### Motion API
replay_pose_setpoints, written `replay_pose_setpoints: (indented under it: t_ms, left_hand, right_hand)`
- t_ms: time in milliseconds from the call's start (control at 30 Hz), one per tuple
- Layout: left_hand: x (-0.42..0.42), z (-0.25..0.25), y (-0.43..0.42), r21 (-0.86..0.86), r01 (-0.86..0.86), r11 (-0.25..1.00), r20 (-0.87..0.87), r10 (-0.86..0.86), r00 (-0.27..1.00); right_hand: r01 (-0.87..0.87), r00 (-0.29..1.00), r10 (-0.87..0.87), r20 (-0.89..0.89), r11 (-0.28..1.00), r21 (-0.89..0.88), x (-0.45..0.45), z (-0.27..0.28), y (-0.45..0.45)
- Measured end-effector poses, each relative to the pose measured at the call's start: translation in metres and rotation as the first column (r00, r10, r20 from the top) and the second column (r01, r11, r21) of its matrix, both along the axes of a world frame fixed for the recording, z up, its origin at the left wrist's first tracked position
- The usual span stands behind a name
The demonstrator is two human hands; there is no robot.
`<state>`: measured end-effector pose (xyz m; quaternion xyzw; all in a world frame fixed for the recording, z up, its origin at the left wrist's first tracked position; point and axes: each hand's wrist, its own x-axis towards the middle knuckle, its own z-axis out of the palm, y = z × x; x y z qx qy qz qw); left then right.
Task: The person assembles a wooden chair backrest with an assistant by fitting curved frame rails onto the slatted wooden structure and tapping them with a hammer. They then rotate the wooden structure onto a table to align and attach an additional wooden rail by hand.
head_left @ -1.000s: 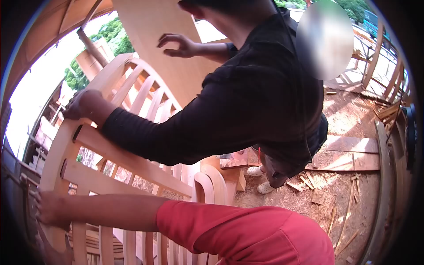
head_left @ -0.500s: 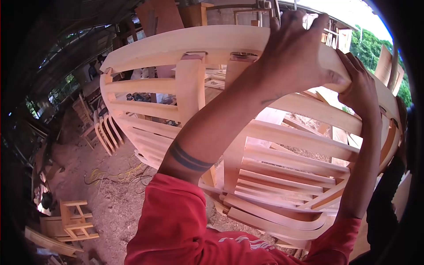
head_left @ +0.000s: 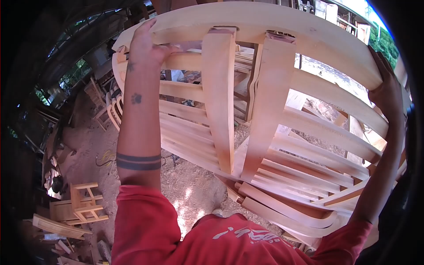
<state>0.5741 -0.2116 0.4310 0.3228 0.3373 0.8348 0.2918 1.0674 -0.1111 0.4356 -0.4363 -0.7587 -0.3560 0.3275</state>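
A large curved wooden frame with slats fills the middle of the view, its thick top rail point(head_left: 247, 20) arching across the upper part. My left hand point(head_left: 148, 46) grips the left end of this rail, thumb stretched along its lower side and fingers over the top. At the right end, my right hand point(head_left: 386, 86) is closed round the same rail, its fingers partly hidden behind the wood. Two wide upright pieces point(head_left: 274, 88) run down from the rail between my hands. Long slats point(head_left: 327, 126) lie behind and below them.
Small wooden stool-like frames point(head_left: 88, 205) and a curved board point(head_left: 59, 227) lie on the dirt floor point(head_left: 185, 190) at lower left. Other wooden pieces stand further back at left. A dark shape is at the right edge.
My left hand has moved from the rail's right part to its left end. My right hand stays on the right part. The view has swung left from the co-worker in the dark top.
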Motion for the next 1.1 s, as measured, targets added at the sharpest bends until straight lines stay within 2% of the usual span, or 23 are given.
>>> replay_pose_setpoints:
  t_ms: [33, 100, 200, 300, 500, 600, 633, 667, 767, 800, 900, 933, 1100]
  left_hand:
    - [-0.004, 0.002, 0.012, -0.028, 0.05, 0.998, 0.005, -0.05, 0.999]
    - [-0.005, 0.003, 0.038, -0.031, 0.008, 0.999, 0.227, -0.001, 0.974]
    - [-0.007, 0.006, 0.062, 0.108, 0.014, 0.994, 0.442, -0.061, 0.895]
    - [-0.013, 0.007, 0.08, 0.139, -0.069, 0.988, 0.477, -0.005, 0.879]
    - [-0.03, 0.001, 0.095, 0.175, -0.019, 0.984, 0.402, -0.054, 0.914]
    - [-0.014, 0.007, 0.083, 0.061, -0.055, 0.997, 0.414, 0.025, 0.91]
    - [-0.015, 0.007, 0.084, 0.083, -0.031, 0.996, 0.41, -0.006, 0.912]
    - [-0.017, 0.006, 0.084, 0.106, -0.009, 0.994, 0.407, -0.035, 0.913]
    - [-0.041, 0.004, 0.093, 0.113, 0.086, 0.99, 0.392, -0.124, 0.912]
    - [-0.046, 0.003, 0.096, 0.105, 0.119, 0.987, 0.387, -0.151, 0.91]
    - [-0.031, 0.009, 0.087, 0.013, -0.001, 1.0, 0.423, -0.005, 0.906]
    - [-0.03, 0.011, 0.085, -0.004, 0.002, 1.0, 0.444, 0.0, 0.896]
    - [-0.016, 0.015, 0.075, -0.002, -0.032, 1.0, 0.422, 0.029, 0.906]
  right_hand:
    - [0.008, 1.0, -0.008, -0.002, 1.0, -0.015, 0.005, -0.001, 0.006]
    - [0.024, 1.0, -0.024, 0.001, 1.0, -0.01, 0.007, -0.002, 0.01]
    - [0.054, 0.998, -0.055, 0.026, 0.998, 0.013, 0.012, -0.002, 0.016]
    - [-0.008, 1.0, 0.008, 0.008, 1.0, -0.023, 0.013, -0.001, 0.015]
    - [-0.093, 0.995, 0.093, 0.023, 0.995, 0.04, 0.004, -0.003, 0.009]
    - [-0.123, 0.992, 0.123, -0.004, 0.992, 0.008, -0.003, 0.0, -0.002]
    - [-0.132, 0.991, 0.132, -0.018, 0.991, -0.008, -0.006, 0.0, -0.004]
    - [-0.176, 0.984, 0.177, -0.011, 0.983, 0.054, -0.006, -0.001, -0.001]
    - [-0.191, 0.979, 0.185, -0.08, 0.978, -0.078, -0.015, 0.005, -0.016]
    - [-0.171, 0.984, 0.168, -0.064, 0.984, -0.052, -0.013, 0.005, -0.014]
    - [-0.194, 0.98, 0.192, -0.05, 0.98, -0.039, -0.01, 0.005, -0.01]
    - [-0.145, 0.988, 0.146, -0.042, 0.989, 0.017, -0.015, 0.003, -0.013]
    - [-0.129, 0.991, 0.126, -0.04, 0.988, -0.08, -0.014, 0.008, -0.017]
